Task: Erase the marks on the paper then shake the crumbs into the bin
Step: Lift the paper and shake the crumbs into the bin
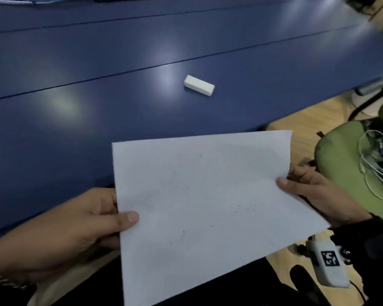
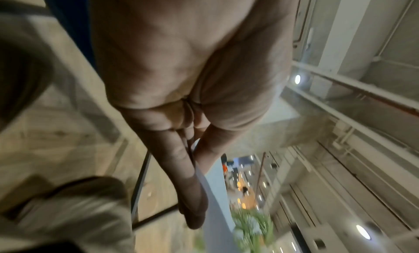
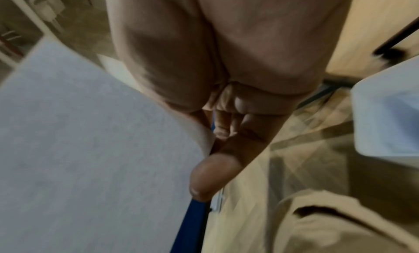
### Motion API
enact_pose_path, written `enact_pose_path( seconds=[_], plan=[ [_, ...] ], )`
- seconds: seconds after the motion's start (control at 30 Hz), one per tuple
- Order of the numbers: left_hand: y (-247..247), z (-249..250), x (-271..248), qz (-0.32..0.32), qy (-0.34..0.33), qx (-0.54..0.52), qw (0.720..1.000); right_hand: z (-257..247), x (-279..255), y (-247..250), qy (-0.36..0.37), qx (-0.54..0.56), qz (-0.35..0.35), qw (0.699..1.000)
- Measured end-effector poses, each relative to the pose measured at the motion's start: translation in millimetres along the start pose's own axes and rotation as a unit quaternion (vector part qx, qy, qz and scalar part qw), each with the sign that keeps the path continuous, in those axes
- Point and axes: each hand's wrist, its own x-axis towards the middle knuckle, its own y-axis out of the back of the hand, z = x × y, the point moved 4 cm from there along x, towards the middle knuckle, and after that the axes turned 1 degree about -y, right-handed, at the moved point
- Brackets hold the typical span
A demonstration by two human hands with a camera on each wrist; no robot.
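Note:
A white sheet of paper (image 1: pixel 203 202) is held in the air past the near edge of the blue table (image 1: pixel 97 111). Faint grey specks lie scattered on it. My left hand (image 1: pixel 80 224) pinches its left edge, thumb on top. My right hand (image 1: pixel 314 193) pinches the right edge, thumb on top and fingers beneath. The left wrist view shows the paper (image 2: pixel 213 194) edge-on between thumb and fingers. In the right wrist view the paper (image 3: pixel 90 149) fills the left side under my thumb. A white eraser (image 1: pixel 199 85) lies on the table beyond the sheet. No bin shows in the head view.
A green chair (image 1: pixel 345 166) with white cables on its seat stands at the right. Light wooden floor (image 1: pixel 296 124) shows beside the table. A pale container (image 3: pixel 390 113) appears blurred at the right of the right wrist view.

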Motion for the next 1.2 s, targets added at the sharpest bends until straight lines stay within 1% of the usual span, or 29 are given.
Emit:
enact_pose_path(
  seconds=[0.07, 0.2, 0.27, 0.33, 0.4, 0.53, 0.6, 0.67, 0.77, 0.8, 0.93, 1.0, 1.07, 1.1, 1.13, 1.17, 1.2],
  plan=[
    [-16.2, -3.9, 20.3, -0.042, 0.015, 0.02, 0.999, 25.1, -6.9, 24.6, -0.024, 0.029, 0.021, 0.999],
    [-35.1, -16.5, 58.8, -0.062, 0.063, 0.067, 0.994, 70.0, -10.8, 63.8, -0.073, 0.05, 0.048, 0.995],
    [-38.7, -26.4, 76.4, -0.061, 0.088, 0.071, 0.992, 86.9, -8.9, 73.1, -0.088, 0.053, 0.045, 0.994],
    [-38.1, -35.9, 95.1, -0.045, 0.104, 0.077, 0.991, 100.7, -2.3, 77.5, -0.096, 0.047, 0.048, 0.993],
    [-32.7, -42.5, 112.2, -0.007, 0.11, 0.076, 0.991, 113.2, 12.1, 80.0, -0.093, 0.039, 0.05, 0.994],
    [-22.7, -41.8, 143.6, 0.067, 0.096, 0.107, 0.987, 132.8, 56.7, 87.0, -0.086, 0.032, 0.049, 0.995],
    [-14.9, -38.9, 160.1, 0.098, 0.089, 0.125, 0.983, 134.1, 79.5, 87.4, -0.078, 0.02, 0.064, 0.995],
    [-9.7, -35.6, 177.5, 0.117, 0.083, 0.12, 0.982, 131.0, 103.8, 89.1, -0.065, 0.01, 0.095, 0.993],
    [-14.3, -29.9, 205.0, 0.159, 0.077, 0.114, 0.978, 131.1, 137.8, 104.0, -0.028, -0.016, 0.169, 0.985],
    [-18.1, -29.2, 214.4, 0.169, 0.076, 0.118, 0.976, 132.1, 149.3, 109.3, -0.022, -0.029, 0.183, 0.982],
    [-34.8, -28.2, 250.2, 0.173, 0.063, 0.137, 0.973, 143.0, 185.5, 125.6, -0.014, -0.056, 0.216, 0.975],
    [-39.2, -27.7, 264.6, 0.19, 0.052, 0.155, 0.968, 147.4, 196.7, 131.8, -0.011, -0.098, 0.239, 0.966],
    [-40.8, -30.3, 278.5, 0.195, 0.051, 0.146, 0.968, 146.7, 200.4, 133.7, -0.014, -0.197, 0.264, 0.944],
    [-42.4, -31.5, 285.7, 0.195, 0.051, 0.143, 0.969, 144.0, 198.8, 130.5, -0.009, -0.253, 0.27, 0.929],
    [-43.3, -32.8, 293.7, 0.195, 0.053, 0.138, 0.97, 140.1, 196.0, 122.9, 0.011, -0.286, 0.266, 0.921],
    [-46.1, -32.7, 300.2, 0.199, 0.054, 0.131, 0.97, 136.8, 191.9, 109.9, 0.043, -0.299, 0.241, 0.922],
    [-46.8, -34.2, 306.9, 0.204, 0.061, 0.114, 0.97, 132.9, 184.2, 91.2, 0.084, -0.298, 0.197, 0.93]
  ],
)
